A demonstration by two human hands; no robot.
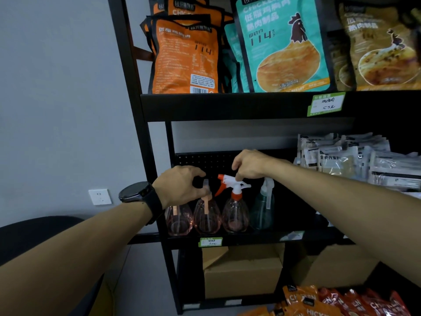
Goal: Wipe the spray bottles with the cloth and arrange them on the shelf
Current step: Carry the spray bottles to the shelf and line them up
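Note:
Several spray bottles stand in a row on the black middle shelf [250,238]. Two pink bottles are at the left [178,221] [207,218]. A third pink bottle [235,215] has a white and orange trigger head. A pale teal bottle [262,210] stands at the right end. My left hand [182,187], with a black watch on the wrist, grips the spray head of the second pink bottle. My right hand [249,166] pinches the top of the white and orange trigger head. No cloth is in view.
Orange, teal and brown chicken pouches [282,49] fill the shelf above. Clear food packets [355,156] lie at the right of the middle shelf. Cardboard boxes [242,272] sit below, orange pouches [330,302] at the bottom right. A grey wall with a socket [100,196] is on the left.

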